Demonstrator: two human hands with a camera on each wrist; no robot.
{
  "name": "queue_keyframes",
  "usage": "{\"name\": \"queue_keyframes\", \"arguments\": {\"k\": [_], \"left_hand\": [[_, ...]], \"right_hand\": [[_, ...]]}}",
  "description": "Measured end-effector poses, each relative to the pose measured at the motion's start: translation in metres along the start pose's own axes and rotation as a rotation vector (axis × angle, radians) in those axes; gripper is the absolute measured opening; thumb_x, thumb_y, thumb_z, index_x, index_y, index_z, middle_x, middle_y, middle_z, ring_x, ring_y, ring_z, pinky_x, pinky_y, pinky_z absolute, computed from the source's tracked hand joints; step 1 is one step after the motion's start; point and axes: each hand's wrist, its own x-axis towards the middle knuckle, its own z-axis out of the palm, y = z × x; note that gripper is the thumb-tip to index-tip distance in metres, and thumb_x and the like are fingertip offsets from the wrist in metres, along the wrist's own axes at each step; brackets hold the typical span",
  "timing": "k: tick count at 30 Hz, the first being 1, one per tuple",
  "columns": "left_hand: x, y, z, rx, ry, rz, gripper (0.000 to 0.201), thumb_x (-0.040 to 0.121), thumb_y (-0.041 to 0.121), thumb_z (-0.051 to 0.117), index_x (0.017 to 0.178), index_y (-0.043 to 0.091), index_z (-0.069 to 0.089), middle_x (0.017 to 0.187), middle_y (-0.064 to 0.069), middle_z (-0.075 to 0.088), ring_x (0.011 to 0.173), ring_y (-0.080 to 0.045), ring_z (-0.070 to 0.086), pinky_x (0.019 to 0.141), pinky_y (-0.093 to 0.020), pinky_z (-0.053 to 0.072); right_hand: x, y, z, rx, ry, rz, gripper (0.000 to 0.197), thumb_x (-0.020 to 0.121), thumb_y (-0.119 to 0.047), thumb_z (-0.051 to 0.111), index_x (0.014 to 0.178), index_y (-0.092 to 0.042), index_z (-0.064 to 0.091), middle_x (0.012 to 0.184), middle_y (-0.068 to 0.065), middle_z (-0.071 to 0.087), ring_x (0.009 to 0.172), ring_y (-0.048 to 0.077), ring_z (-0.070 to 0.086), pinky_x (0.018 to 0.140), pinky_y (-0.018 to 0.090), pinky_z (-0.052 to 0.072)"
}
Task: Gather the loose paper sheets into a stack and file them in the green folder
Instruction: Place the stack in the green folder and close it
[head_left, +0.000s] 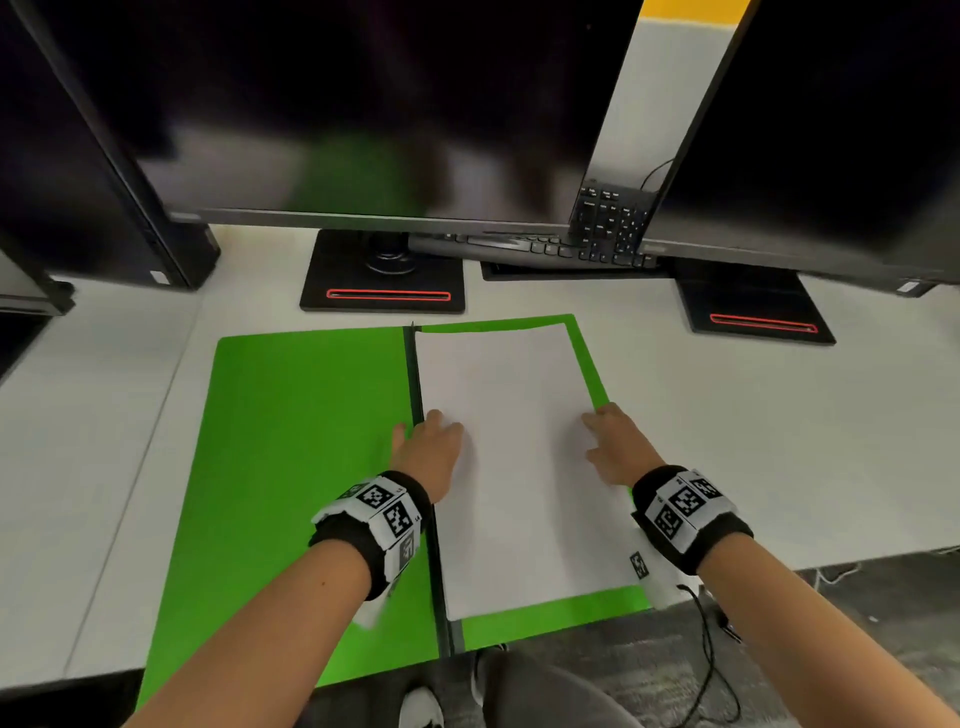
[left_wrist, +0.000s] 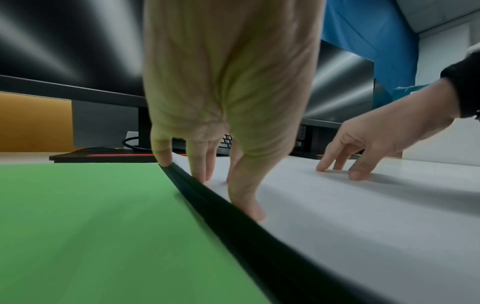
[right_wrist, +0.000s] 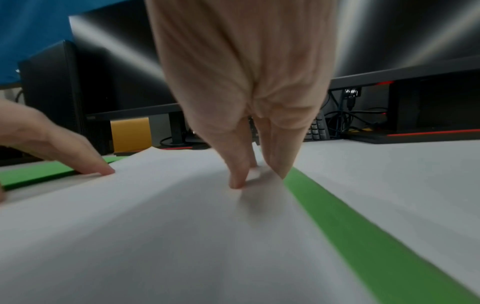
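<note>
White desk (head_left: 753, 441) bears green folder (head_left: 291, 467); both hands' grips spread, pressing paper stack (head_left: 519, 467).

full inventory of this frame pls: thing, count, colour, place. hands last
green folder: 1, green with dark spine, open flat on desk
paper stack: 1, white, on folder's right half
desk: 1, white
monitors: 2 in full view, black, behind folder
keyboard: 1, black, under monitors
computer tower: 1, black, far left
left hand: 1, fingers on paper by the spine
right hand: 1, fingers on paper's right edge
</note>
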Motion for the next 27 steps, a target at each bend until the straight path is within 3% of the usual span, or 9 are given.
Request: {"name": "queue_keyframes", "arguments": {"k": [5,8,10,13,16,21,24,27], "left_hand": [[0.0,-0.006,0.001,-0.1,0.022,0.029,0.055,0.081,0.002,0.054,0.134,0.011,0.04,0.138,-0.008,0.031,0.123,-0.024,0.046,0.114,-0.041,0.018],[-0.004,-0.02,-0.004,-0.322,0.026,0.091,0.059,0.084,0.009,0.058,0.14,0.011,0.037,0.142,-0.007,0.032,0.13,-0.023,0.039,0.112,-0.034,0.023],[-0.013,-0.033,-0.01,-0.509,0.113,0.091,0.054,0.087,0.009,0.058,0.137,0.01,0.04,0.142,-0.008,0.036,0.131,-0.023,0.039,0.11,-0.027,0.025],[-0.029,-0.063,-0.011,-0.562,0.246,-0.003,0.049,0.088,0.008,0.058,0.135,0.011,0.043,0.142,-0.009,0.039,0.132,-0.024,0.039,0.114,-0.029,0.024],[-0.042,-0.098,-0.004,-0.482,0.225,-0.15,0.051,0.087,0.008,0.059,0.136,0.01,0.043,0.144,-0.014,0.037,0.132,-0.029,0.04,0.114,-0.036,0.028],[-0.07,-0.146,0.01,-0.299,0.075,-0.417,0.059,0.086,0.024,0.061,0.139,0.015,0.037,0.145,-0.021,0.029,0.133,-0.037,0.033,0.11,-0.05,0.033],[-0.081,-0.162,0.015,-0.322,0.025,-0.496,0.062,0.086,0.033,0.06,0.141,0.031,0.031,0.148,-0.019,0.02,0.137,-0.038,0.023,0.11,-0.052,0.03],[-0.085,-0.169,0.016,-0.366,0.038,-0.545,0.066,0.086,0.034,0.061,0.143,0.031,0.028,0.147,-0.021,0.017,0.136,-0.04,0.022,0.11,-0.049,0.031]], "right_hand": [[-0.007,-0.008,0.004,-0.057,0.03,0.036,0.034,0.09,0.003,0.041,0.123,0.0,0.047,0.134,0.021,0.036,0.121,0.033,0.043,0.099,0.031,0.037],[-0.015,-0.023,0.005,-0.17,0.051,0.037,0.052,0.089,0.0,0.043,0.14,-0.004,0.03,0.148,0.022,0.018,0.135,0.034,0.027,0.111,0.034,0.029],[-0.021,-0.043,0.007,-0.199,0.071,-0.045,0.06,0.09,-0.003,0.044,0.145,-0.006,0.021,0.154,0.02,0.006,0.142,0.034,0.014,0.116,0.037,0.021],[-0.029,-0.081,0.014,-0.138,0.022,-0.213,0.059,0.091,-0.004,0.041,0.146,-0.007,0.022,0.156,0.015,0.005,0.143,0.031,0.011,0.117,0.037,0.018],[-0.034,-0.116,0.026,-0.117,-0.135,-0.306,0.058,0.093,-0.008,0.042,0.147,-0.009,0.021,0.157,0.011,0.007,0.143,0.03,0.012,0.117,0.038,0.02],[-0.035,-0.138,0.04,-0.137,-0.215,-0.275,0.062,0.09,-0.007,0.045,0.147,-0.009,0.02,0.157,0.007,0.008,0.142,0.032,0.013,0.112,0.048,0.027],[-0.036,-0.141,0.038,-0.165,-0.252,-0.269,0.076,0.086,-0.012,0.055,0.15,-0.017,0.014,0.157,0.008,0.006,0.142,0.034,0.011,0.112,0.047,0.028],[-0.038,-0.144,0.035,-0.194,-0.312,-0.269,0.094,0.08,-0.02,0.067,0.151,-0.021,0.006,0.158,0.009,-0.001,0.144,0.034,0.003,0.114,0.047,0.026]]}}
